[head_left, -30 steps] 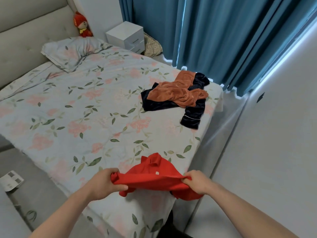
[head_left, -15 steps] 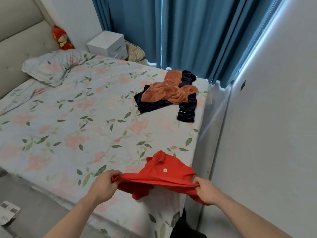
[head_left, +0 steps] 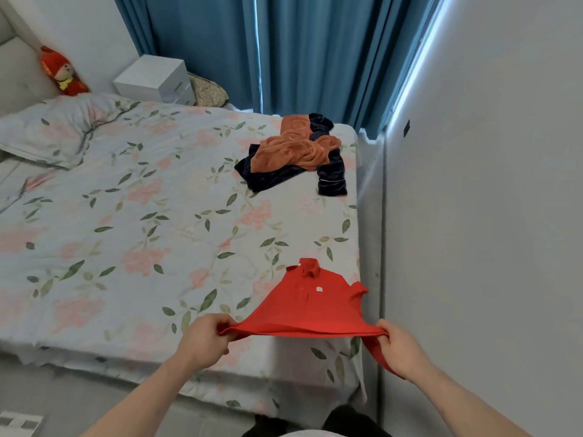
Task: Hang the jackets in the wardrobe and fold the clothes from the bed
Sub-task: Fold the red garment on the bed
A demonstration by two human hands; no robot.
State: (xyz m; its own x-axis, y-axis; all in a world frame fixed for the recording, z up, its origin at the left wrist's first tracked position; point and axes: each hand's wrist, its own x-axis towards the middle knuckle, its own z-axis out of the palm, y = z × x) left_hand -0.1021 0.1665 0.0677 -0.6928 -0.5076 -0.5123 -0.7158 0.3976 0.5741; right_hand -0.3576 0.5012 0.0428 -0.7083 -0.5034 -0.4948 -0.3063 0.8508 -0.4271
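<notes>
I see my left hand (head_left: 205, 340) and right hand (head_left: 399, 353) low in the frame, fingers pinching the hem of one red polo shirt (head_left: 310, 302), stretched taut over the bed (head_left: 126, 234) near its lower right corner. If either pinch slips, I judge the shirt would sag off the edge (collar end only rests there). Centre right lie two more garments: one orange garment (head_left: 295, 146) atop one navy garment (head_left: 331, 179).

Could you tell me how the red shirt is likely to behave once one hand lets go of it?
The red shirt looks floppy: it stays flat only because both hands stretch its hem. Released by the left hand, it would probably droop from the right hand. It seems light, judging by the thin fabric.
</notes>
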